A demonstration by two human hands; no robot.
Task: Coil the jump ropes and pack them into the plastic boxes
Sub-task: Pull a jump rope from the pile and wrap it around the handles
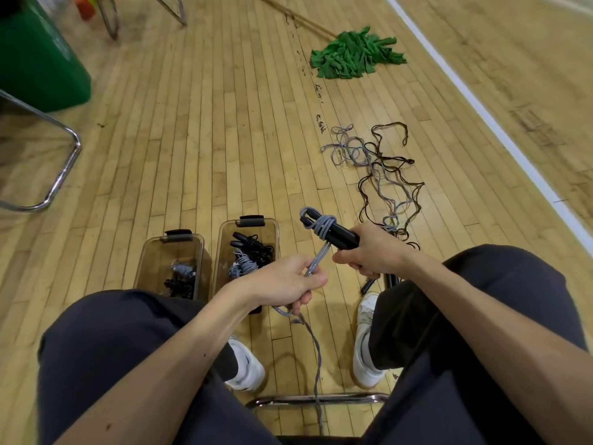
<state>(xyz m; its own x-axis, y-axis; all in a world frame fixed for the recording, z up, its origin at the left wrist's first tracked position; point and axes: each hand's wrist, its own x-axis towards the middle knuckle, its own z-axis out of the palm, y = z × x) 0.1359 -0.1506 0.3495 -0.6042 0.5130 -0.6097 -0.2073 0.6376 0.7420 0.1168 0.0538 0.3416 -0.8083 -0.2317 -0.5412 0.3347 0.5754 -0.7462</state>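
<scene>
Grey rope (323, 227): in the head view it is wound in several turns around a pair of black handles (340, 236). A doubled strand goes from the turns down to the left hand. The tail hangs from that hand between the legs and passes a chrome bar (353, 397) low in the picture.
Right hand (372, 248): the fingers are curled around the back end of the black handles and hold them tilted, with the free ends pointing up and to the left.
Left hand (282, 281): the fingers and thumb pinch the doubled grey strand just below the handles. The two hands are near each other and do not touch.
Left box (150, 252): brownish clear plastic, open, on the floor before the left knee. One grey bundle and one black bundle lie inside.
Right box (224, 248): the same kind, just beside the left box. It holds a grey bundle and black rope with handles.
Loose ropes (375, 168): grey and dark brown, tangled on the floor beyond the right hand.
Floor (192, 139): pale wooden strips, with a white line (481, 114) at the right.
Mop (353, 54): a green cloth head on a wooden stick, lying beyond the loose ropes.
Bin (35, 59): green, far left.
Shoes (247, 369): white, both on the floor.
</scene>
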